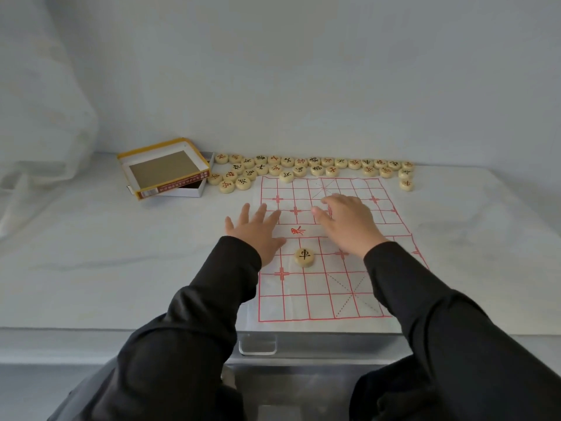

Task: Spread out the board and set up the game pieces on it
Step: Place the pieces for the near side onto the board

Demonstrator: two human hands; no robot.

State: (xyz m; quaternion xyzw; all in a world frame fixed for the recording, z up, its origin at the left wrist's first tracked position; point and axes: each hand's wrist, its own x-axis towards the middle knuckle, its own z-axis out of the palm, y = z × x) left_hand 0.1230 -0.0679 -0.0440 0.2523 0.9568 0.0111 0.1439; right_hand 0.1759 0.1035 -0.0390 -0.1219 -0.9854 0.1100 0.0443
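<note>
Head view: one board (318, 287) spread on the white table (121, 253), left hand (258, 230) and right hand (349, 223) pressing it flat (fingers straight); one piece (304, 257) on it, roughly thirty loose pieces (317, 170) beyond its far edge.

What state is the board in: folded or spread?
Spread. The board lies flat on the table, red grid visible from near edge to far edge.

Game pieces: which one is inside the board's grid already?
The lone black-marked disc on the near half of the board, between the left hand and right hand. The other pieces lie beyond its far edge.
</note>
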